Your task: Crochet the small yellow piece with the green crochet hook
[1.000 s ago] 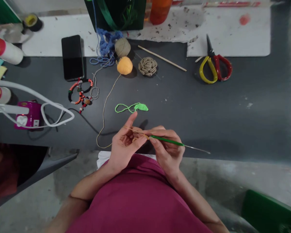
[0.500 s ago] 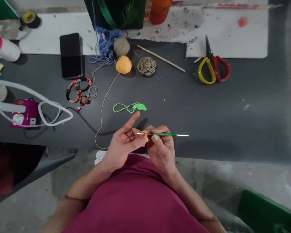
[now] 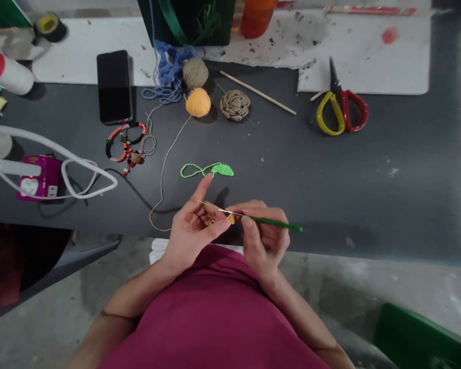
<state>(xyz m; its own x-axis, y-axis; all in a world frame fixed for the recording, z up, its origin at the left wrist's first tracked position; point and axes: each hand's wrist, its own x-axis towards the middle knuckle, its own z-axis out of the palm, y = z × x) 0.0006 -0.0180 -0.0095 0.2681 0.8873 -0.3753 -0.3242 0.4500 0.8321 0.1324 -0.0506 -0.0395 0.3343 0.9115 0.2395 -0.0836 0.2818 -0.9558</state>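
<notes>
Head view: green crochet hook pinched in right hand.

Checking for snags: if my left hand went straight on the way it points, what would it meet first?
Probably the green crocheted leaf, just past the left hand, though that hand is raised above the table, so it could pass over.

A thin crochet hook with a green handle and a shiny metal tip points up and left, its tip just beside a tiny yellow crocheted yarn bit, and a long, thin, pale yellow yarn string curves across the dark table.
</notes>
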